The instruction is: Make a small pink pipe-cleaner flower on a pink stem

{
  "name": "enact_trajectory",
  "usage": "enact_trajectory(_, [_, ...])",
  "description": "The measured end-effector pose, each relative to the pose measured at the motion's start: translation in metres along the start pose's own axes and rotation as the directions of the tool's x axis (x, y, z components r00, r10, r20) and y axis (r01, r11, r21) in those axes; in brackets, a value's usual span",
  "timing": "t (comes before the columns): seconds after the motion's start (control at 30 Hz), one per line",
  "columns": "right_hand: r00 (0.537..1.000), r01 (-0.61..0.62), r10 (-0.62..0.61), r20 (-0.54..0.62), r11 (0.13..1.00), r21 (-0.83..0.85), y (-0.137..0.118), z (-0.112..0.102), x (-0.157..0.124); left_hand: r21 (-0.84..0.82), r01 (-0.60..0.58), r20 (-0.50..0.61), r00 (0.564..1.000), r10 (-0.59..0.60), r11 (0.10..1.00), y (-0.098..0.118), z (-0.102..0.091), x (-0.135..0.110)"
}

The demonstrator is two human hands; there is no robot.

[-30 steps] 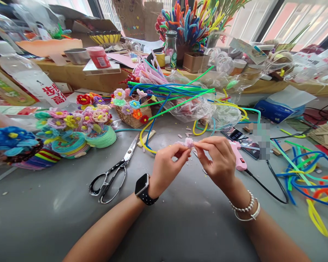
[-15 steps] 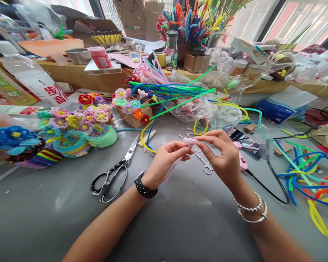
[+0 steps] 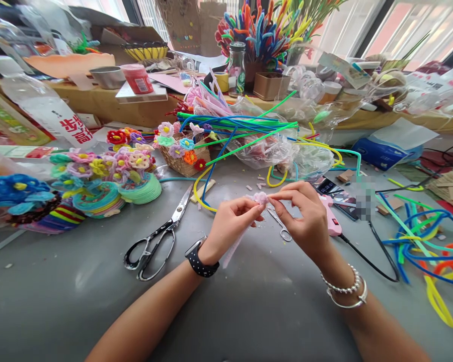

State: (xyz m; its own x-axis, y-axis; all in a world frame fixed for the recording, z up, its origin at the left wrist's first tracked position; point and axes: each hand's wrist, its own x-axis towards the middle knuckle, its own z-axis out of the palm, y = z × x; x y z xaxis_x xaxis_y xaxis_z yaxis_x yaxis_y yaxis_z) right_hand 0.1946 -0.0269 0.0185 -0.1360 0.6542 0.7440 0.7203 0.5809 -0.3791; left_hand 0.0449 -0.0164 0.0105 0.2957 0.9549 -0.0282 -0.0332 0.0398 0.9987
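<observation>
Since half a second ago, our hands have sunk slightly toward frame centre. Our left hand [image 3: 230, 223] and right hand [image 3: 305, 221] pinch the pink flower [image 3: 260, 197] between closed fingertips, just above centre. Its stem [image 3: 230, 249] trails below the left hand. Small scissors [image 3: 281, 227] lie between the hands, and large scissors [image 3: 154, 241] lie left of centre.

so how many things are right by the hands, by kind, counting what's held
large scissors: 1
small scissors: 1
pink glue gun: 1
pink pipe cleaner, pinched by left hand and right hand: 1
total: 4
</observation>
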Motion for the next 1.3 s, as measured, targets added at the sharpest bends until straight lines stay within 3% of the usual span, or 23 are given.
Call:
enact_trajectory(0.17, [0.986,0.142,-0.152,-0.073,0.982,-0.124,0.0,0.004,-0.004,0.016,-0.009,0.013,1.0,0.009,1.0,0.001,0.0,-0.001])
enact_trajectory(0.3, [0.996,0.076,-0.079,-0.046,0.996,-0.047,0.001,0.004,-0.003,0.101,-0.06,-0.039,0.997,0.064,0.993,0.0,-0.001,-0.001])
enact_trajectory(0.5, [1.0,0.009,-0.01,0.016,0.999,0.036,0.001,0.003,-0.001,0.299,-0.225,-0.072,0.964,0.257,0.928,-0.005,0.0,-0.001])
enact_trajectory(0.63, [0.999,-0.047,0.045,0.022,0.994,0.096,0.001,0.002,-0.001,0.08,-0.103,0.01,0.995,0.103,0.991,-0.002,-0.003,0.002])
enact_trajectory(0.7, [0.995,-0.096,0.092,0.038,0.986,0.134,0.001,0.0,0.001,-0.059,-0.005,0.108,0.994,0.011,0.998,0.0,-0.006,0.003])
enact_trajectory(0.8, [0.99,-0.134,0.125,0.059,0.975,0.176,0.0,-0.003,0.003,-0.155,0.053,0.17,0.985,-0.026,0.986,0.002,-0.009,0.004])
enact_trajectory(1.3, [0.996,-0.074,0.063,0.067,0.982,0.173,0.003,-0.008,0.005,-0.138,0.084,0.189,0.98,-0.057,0.987,0.003,-0.009,0.004])
